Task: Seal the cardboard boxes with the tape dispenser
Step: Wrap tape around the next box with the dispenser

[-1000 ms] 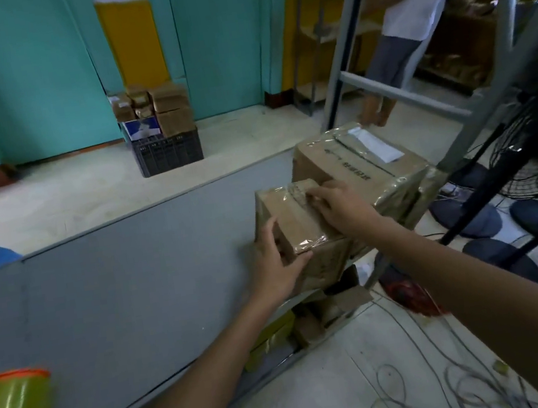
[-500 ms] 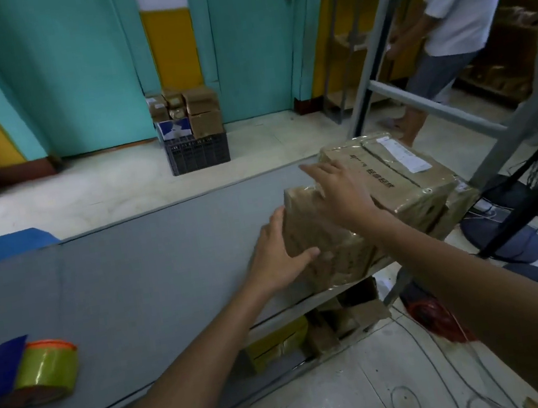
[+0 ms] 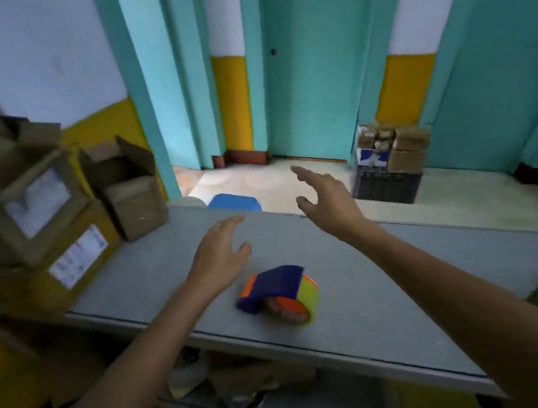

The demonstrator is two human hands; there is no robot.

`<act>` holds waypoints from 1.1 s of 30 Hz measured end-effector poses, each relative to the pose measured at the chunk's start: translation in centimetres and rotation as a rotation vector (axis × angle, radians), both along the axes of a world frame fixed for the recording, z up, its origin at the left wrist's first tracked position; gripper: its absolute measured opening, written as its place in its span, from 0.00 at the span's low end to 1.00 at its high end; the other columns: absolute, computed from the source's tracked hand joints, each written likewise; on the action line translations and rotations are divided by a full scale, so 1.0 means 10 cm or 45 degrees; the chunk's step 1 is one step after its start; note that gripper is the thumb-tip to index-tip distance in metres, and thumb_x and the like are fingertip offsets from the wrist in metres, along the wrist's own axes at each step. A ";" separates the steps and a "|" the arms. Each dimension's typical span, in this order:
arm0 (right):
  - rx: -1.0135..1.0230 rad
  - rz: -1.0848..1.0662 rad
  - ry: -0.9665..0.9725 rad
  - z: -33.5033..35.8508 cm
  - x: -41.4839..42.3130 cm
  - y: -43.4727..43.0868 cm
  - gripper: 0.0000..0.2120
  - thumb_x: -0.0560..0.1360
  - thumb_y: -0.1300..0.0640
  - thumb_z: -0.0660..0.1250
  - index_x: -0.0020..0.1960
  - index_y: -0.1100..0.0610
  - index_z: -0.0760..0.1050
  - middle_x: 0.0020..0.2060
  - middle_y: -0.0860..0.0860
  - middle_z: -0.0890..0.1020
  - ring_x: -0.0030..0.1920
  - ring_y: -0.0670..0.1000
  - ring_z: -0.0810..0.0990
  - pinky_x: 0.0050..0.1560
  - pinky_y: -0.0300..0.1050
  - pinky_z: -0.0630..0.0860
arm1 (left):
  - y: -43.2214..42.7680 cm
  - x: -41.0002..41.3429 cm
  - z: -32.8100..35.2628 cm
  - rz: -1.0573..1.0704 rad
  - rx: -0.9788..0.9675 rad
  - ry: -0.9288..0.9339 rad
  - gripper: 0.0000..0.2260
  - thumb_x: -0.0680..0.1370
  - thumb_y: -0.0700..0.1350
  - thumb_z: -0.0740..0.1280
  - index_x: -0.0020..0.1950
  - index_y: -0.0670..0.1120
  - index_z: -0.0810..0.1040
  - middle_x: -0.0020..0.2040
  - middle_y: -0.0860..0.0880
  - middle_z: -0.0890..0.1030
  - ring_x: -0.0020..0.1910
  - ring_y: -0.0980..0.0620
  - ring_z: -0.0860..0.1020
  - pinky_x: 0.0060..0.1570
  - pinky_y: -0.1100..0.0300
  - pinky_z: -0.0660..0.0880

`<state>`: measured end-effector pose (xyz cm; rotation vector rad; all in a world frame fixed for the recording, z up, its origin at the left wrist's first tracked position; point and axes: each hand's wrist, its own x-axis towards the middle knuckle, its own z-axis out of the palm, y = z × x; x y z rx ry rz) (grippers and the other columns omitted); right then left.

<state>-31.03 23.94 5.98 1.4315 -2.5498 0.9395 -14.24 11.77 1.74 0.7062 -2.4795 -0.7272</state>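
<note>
Left hand (image 3: 219, 255) hovers palm-down over grey table (image 3: 410, 287), fingers straight, loosely spread, holding nothing; forearm extended fwd. Right hand (image 3: 328, 202) raised higher, fingers splayed, empty. Tape dispenser (image 3: 278, 294) lies on table btwn both forearms, just beside left wrist: yellow-green roll, orange core, dark blue cover flap. Cardboard boxes (image 3: 38, 219) stacked at table's left end: brown, matte, w/ white labels; one has flaps up

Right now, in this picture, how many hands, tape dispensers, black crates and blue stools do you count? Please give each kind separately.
Hands: 2, the left hand and the right hand, both empty
tape dispenser: 1
black crate: 1
blue stool: 1
Total: 5
</note>
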 end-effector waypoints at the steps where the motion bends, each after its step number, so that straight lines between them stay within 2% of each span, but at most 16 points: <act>1: -0.006 0.044 0.005 0.00 0.16 -0.23 0.27 0.77 0.58 0.62 0.74 0.50 0.61 0.66 0.53 0.73 0.64 0.54 0.70 0.59 0.45 0.67 | -0.19 0.21 0.01 0.058 -0.005 -0.006 0.21 0.76 0.40 0.66 0.68 0.41 0.69 0.67 0.42 0.72 0.67 0.45 0.69 0.64 0.62 0.60; 5: -0.030 0.150 -0.031 -0.03 0.75 -1.03 0.26 0.77 0.59 0.62 0.74 0.50 0.62 0.64 0.54 0.75 0.62 0.55 0.71 0.58 0.47 0.69 | -0.91 0.95 0.05 0.186 -0.020 0.027 0.21 0.76 0.43 0.66 0.68 0.41 0.70 0.66 0.42 0.73 0.65 0.44 0.71 0.61 0.59 0.64; 9: -0.025 0.197 -0.077 -0.17 1.20 -1.67 0.26 0.77 0.59 0.63 0.73 0.51 0.62 0.66 0.53 0.74 0.65 0.53 0.70 0.63 0.45 0.67 | -1.46 1.47 0.06 0.222 -0.025 0.056 0.20 0.76 0.39 0.65 0.68 0.43 0.70 0.65 0.44 0.73 0.64 0.46 0.71 0.56 0.66 0.62; 16: 0.039 0.248 -0.186 -0.27 1.69 -2.38 0.25 0.77 0.58 0.63 0.73 0.54 0.63 0.65 0.55 0.74 0.64 0.55 0.72 0.63 0.48 0.67 | -1.96 1.91 -0.09 0.211 0.034 0.057 0.19 0.77 0.41 0.65 0.68 0.45 0.70 0.67 0.46 0.71 0.66 0.48 0.69 0.64 0.57 0.66; 19: 0.056 0.280 -0.173 -0.28 1.70 -2.60 0.24 0.77 0.57 0.64 0.72 0.54 0.64 0.66 0.54 0.74 0.64 0.54 0.72 0.63 0.47 0.68 | -2.13 1.91 -0.16 0.223 0.032 0.094 0.18 0.77 0.41 0.66 0.67 0.46 0.72 0.65 0.47 0.73 0.64 0.49 0.70 0.61 0.59 0.68; 22: 0.102 0.305 -0.169 -0.27 1.65 -2.86 0.23 0.78 0.56 0.63 0.72 0.54 0.64 0.66 0.55 0.74 0.64 0.54 0.73 0.62 0.47 0.69 | -2.31 1.97 -0.18 0.280 -0.039 0.203 0.11 0.76 0.40 0.67 0.58 0.44 0.78 0.55 0.47 0.80 0.52 0.52 0.76 0.47 0.67 0.69; 24: 0.096 0.319 -0.236 -0.21 1.66 -3.07 0.22 0.79 0.56 0.62 0.72 0.54 0.64 0.65 0.55 0.74 0.62 0.54 0.75 0.59 0.47 0.71 | -2.44 2.13 -0.17 0.457 -0.059 0.275 0.07 0.74 0.46 0.67 0.48 0.44 0.81 0.42 0.48 0.82 0.41 0.51 0.79 0.38 0.66 0.72; 26: 0.043 0.333 -0.312 -0.11 1.68 -3.32 0.20 0.80 0.54 0.60 0.70 0.56 0.65 0.63 0.56 0.75 0.60 0.54 0.76 0.58 0.47 0.72 | -2.56 2.32 -0.11 0.636 -0.067 0.367 0.16 0.72 0.55 0.61 0.41 0.44 0.81 0.31 0.51 0.78 0.31 0.51 0.78 0.32 0.63 0.73; 27: 0.009 0.340 -0.340 -0.05 1.71 -3.45 0.18 0.80 0.53 0.59 0.69 0.56 0.67 0.61 0.56 0.77 0.59 0.55 0.76 0.58 0.48 0.73 | -2.64 2.41 -0.08 0.713 -0.073 0.428 0.20 0.71 0.58 0.58 0.39 0.44 0.80 0.29 0.52 0.76 0.29 0.54 0.75 0.29 0.63 0.70; 29: -0.046 0.350 -0.464 0.06 1.78 -3.72 0.17 0.80 0.46 0.56 0.63 0.54 0.71 0.56 0.55 0.79 0.55 0.56 0.78 0.56 0.54 0.75 | -2.79 2.56 -0.03 0.854 -0.061 0.528 0.22 0.71 0.60 0.56 0.40 0.43 0.79 0.30 0.52 0.75 0.29 0.61 0.72 0.28 0.66 0.65; 30: -0.081 0.349 -0.593 0.10 1.81 -3.85 0.17 0.79 0.43 0.55 0.60 0.53 0.71 0.55 0.55 0.79 0.52 0.56 0.79 0.53 0.56 0.77 | -2.87 2.62 -0.01 0.900 -0.042 0.565 0.21 0.72 0.60 0.58 0.43 0.43 0.78 0.34 0.51 0.76 0.32 0.60 0.72 0.30 0.66 0.66; 31: -0.113 0.344 -0.769 0.16 1.87 -3.94 0.16 0.79 0.43 0.55 0.58 0.53 0.71 0.54 0.56 0.80 0.50 0.55 0.80 0.49 0.55 0.79 | -2.94 2.66 0.00 0.921 -0.004 0.594 0.20 0.73 0.58 0.59 0.48 0.43 0.78 0.40 0.50 0.77 0.36 0.58 0.74 0.34 0.65 0.68; 33: -0.148 0.345 -1.136 0.22 1.94 -4.12 0.20 0.80 0.43 0.55 0.61 0.57 0.71 0.52 0.56 0.80 0.47 0.54 0.81 0.42 0.50 0.80 | -3.08 2.69 0.02 0.868 0.107 0.628 0.23 0.73 0.56 0.59 0.60 0.43 0.75 0.52 0.50 0.75 0.47 0.57 0.74 0.45 0.63 0.70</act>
